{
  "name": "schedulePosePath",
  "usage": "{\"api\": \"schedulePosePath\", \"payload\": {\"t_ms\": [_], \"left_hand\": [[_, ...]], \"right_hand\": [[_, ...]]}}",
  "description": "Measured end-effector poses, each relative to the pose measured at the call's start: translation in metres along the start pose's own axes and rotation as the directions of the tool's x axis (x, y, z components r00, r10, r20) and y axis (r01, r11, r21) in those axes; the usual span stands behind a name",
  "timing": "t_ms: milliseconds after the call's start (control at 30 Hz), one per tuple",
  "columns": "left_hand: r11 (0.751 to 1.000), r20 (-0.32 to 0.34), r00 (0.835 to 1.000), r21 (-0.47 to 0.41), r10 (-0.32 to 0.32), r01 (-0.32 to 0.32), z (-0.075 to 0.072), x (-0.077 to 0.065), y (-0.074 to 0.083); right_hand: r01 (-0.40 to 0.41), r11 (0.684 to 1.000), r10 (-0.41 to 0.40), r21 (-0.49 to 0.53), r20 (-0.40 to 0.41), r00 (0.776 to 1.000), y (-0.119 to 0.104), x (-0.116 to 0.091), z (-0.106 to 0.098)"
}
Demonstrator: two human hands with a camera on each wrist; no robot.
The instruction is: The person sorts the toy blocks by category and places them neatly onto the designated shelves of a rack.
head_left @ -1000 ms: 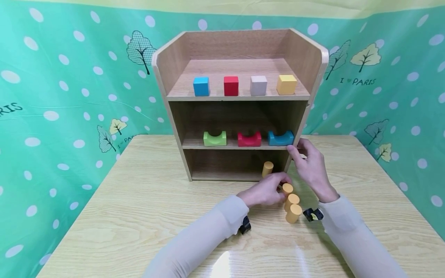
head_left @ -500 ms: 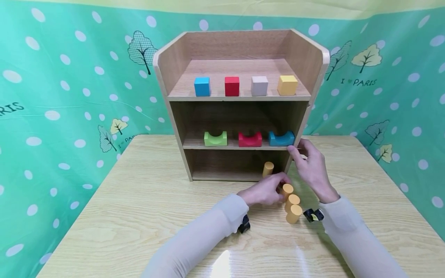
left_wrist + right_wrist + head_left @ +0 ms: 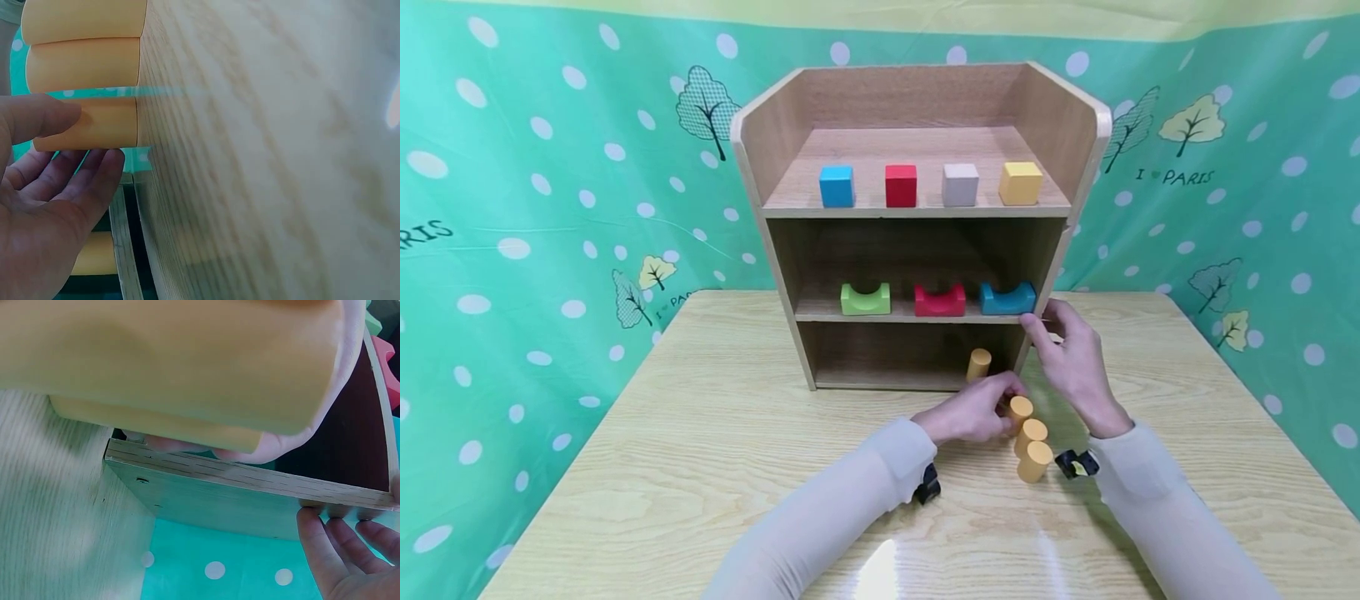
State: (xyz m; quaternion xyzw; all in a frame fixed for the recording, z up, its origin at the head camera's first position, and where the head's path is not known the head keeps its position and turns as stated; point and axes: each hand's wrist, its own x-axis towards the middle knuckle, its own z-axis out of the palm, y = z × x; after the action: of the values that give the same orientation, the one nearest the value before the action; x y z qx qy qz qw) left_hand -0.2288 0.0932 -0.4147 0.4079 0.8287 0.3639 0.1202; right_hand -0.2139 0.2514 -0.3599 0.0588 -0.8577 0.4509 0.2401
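Note:
My left hand (image 3: 972,413) pinches a yellow-orange cylinder block (image 3: 106,125) that stands upright on the table in front of the shelf, thumb on one side and fingers on the other. A second cylinder (image 3: 1033,432) and a third cylinder (image 3: 1034,462) stand in line on the near side of it. Another cylinder (image 3: 978,365) is upright in the bottom compartment, partly behind my left hand. My right hand (image 3: 1075,367) holds the right side panel of the wooden shelf (image 3: 250,478), its thumb at the front edge and its fingers against the outer face.
On the top board sit a blue cube (image 3: 837,187), a red cube (image 3: 900,186), a white cube (image 3: 960,185) and a yellow cube (image 3: 1020,183). The middle board carries green (image 3: 865,300), red (image 3: 940,302) and blue (image 3: 1007,299) notched blocks. A dotted green curtain (image 3: 550,250) hangs behind.

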Motion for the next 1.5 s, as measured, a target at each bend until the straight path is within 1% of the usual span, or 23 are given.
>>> {"api": "schedulePosePath", "payload": {"t_ms": [267, 467, 633, 733, 867, 1100, 1267, 1400, 1500], "left_hand": [[1.0, 0.002, 1.0, -0.004, -0.003, 0.003, -0.001, -0.002, 0.0], [1.0, -0.011, 1.0, -0.014, -0.001, 0.001, -0.004, -0.005, 0.0], [1.0, -0.021, 1.0, 0.01, 0.022, -0.022, -0.007, -0.01, 0.0], [0.999, -0.02, 1.0, 0.025, 0.022, -0.022, -0.009, -0.013, -0.001], [1.0, -0.022, 1.0, 0.02, 0.011, -0.01, -0.012, -0.017, 0.0], [1.0, -0.045, 0.999, -0.005, 0.019, -0.02, -0.019, -0.024, -0.002], [1.0, -0.063, 0.998, -0.027, 0.002, -0.004, -0.024, -0.029, -0.003], [0.999, -0.075, 0.997, -0.025, -0.026, 0.024, -0.028, -0.033, -0.004], [0.999, -0.087, 0.996, -0.023, -0.033, 0.031, -0.031, -0.036, -0.006]], "right_hand": [[0.01, 1.0, -0.01, -0.005, -0.003, 1.0, 0.0, 0.0, 0.0], [0.015, 1.0, -0.015, 0.0, 0.0, 1.0, -0.001, 0.0, 0.0], [0.008, 1.0, -0.008, -0.005, -0.004, 1.0, -0.003, 0.0, -0.001], [0.004, 1.0, -0.004, -0.009, -0.004, 1.0, -0.003, 0.0, -0.001], [0.005, 1.0, -0.005, -0.011, -0.001, 1.0, -0.003, -0.001, -0.001], [-0.009, 1.0, 0.009, -0.018, 0.002, 1.0, -0.003, 0.0, -0.001], [-0.018, 1.0, 0.018, -0.018, 0.003, 1.0, -0.002, 0.0, 0.0], [-0.025, 1.0, 0.025, -0.016, 0.002, 1.0, -0.002, 0.0, 0.0], [-0.027, 0.999, 0.027, -0.018, 0.002, 1.0, -0.002, 0.0, 0.0]]}}
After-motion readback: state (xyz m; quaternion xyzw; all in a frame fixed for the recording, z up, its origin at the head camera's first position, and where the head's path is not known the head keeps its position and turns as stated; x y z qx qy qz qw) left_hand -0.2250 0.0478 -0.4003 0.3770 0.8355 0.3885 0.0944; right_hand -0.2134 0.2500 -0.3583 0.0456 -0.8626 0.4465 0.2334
